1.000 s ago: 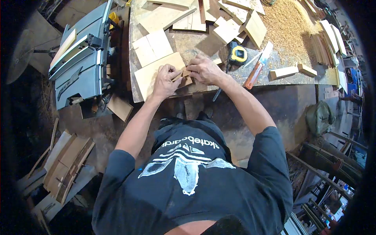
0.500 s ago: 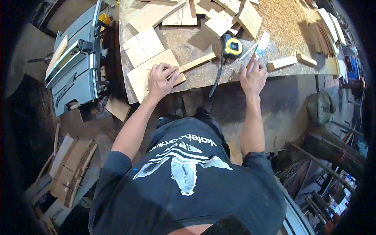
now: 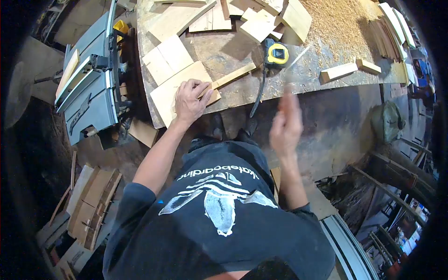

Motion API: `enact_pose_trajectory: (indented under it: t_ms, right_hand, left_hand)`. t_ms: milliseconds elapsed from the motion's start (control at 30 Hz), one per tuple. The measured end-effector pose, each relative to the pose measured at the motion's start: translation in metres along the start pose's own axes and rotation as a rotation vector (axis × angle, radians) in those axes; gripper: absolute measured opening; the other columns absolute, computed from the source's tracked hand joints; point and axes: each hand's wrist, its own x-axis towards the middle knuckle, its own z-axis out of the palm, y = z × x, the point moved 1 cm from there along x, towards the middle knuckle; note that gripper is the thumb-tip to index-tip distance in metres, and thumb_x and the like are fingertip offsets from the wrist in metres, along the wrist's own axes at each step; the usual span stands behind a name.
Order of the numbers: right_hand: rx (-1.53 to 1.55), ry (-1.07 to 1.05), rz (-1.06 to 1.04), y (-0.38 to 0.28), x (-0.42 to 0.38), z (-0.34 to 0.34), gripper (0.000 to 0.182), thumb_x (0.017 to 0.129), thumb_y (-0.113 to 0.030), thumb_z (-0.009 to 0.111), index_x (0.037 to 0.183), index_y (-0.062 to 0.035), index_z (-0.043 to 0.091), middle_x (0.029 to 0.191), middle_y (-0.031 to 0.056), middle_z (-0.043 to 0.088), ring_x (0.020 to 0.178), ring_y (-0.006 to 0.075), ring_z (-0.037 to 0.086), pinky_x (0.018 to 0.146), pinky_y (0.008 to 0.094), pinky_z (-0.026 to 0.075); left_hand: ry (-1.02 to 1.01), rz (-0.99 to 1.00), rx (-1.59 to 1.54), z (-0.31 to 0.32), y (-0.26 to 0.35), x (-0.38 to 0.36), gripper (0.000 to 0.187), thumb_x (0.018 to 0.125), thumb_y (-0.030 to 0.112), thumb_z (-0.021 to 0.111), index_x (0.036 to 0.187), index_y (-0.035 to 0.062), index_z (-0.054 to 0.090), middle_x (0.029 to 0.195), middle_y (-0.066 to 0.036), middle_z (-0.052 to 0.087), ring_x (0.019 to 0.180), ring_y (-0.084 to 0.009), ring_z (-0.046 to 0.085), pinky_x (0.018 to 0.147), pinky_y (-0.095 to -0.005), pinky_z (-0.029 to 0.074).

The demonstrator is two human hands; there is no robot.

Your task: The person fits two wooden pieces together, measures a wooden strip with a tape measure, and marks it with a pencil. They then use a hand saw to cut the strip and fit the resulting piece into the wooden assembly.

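My left hand (image 3: 190, 101) is closed over the near end of a narrow wooden strip (image 3: 235, 74), holding it down against a flat pale board (image 3: 163, 100) at the bench edge. Part of the strip is hidden under my fingers. Over the bench's front edge, my right hand (image 3: 285, 128) is smeared by motion. A reddish-handled tool (image 3: 290, 105) appears blurred in its grip; its blade cannot be made out. Between the hands, a yellow and black tape measure (image 3: 278, 54) lies on the bench. A thin pale sliver (image 3: 298, 57) lies beside it.
Several board offcuts (image 3: 259, 25) lie across the back of the workbench (image 3: 210, 46). Sawdust (image 3: 336, 23) covers its far right. Two short wood blocks (image 3: 338, 72) lie near the right front edge. A grey table saw (image 3: 91, 88) stands to the left, with scrap wood (image 3: 93, 205) on the floor.
My right hand has moved back toward my body and slightly left, and the tool's pale blade has left the benchtop. My left hand stays on the strip.
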Motion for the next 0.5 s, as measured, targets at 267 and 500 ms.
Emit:
enact_pose_trajectory:
  t_ms: [267,500]
  right_hand:
    - [-0.039,-0.470,-0.057,-0.021,-0.034,0.059,0.069,0.097,-0.005,0.058,0.161,-0.0197,0.038,0.106,0.0214,0.061,0.079,0.0412,0.069,0.068,0.0500,0.061]
    - [-0.091,-0.521,-0.095,-0.025,-0.026,0.063,0.069,0.097,-0.006,0.058,0.162,-0.0207,0.037,0.107,0.0211,0.062,0.079,0.0415,0.069,0.067,0.0502,0.061]
  left_hand:
    - [0.001,-0.012,-0.009,-0.002,0.003,0.002,0.027,0.088,0.032,0.079,0.105,0.0110,0.079,0.097,-0.005,0.067,0.091,-0.0274,0.062,0.082,-0.0411,0.050]
    - [0.014,-0.014,-0.025,-0.002,0.001,0.001,0.026,0.085,0.028,0.080,0.103,0.0093,0.079,0.097,-0.005,0.068,0.091,-0.0275,0.062,0.082,-0.0409,0.050]
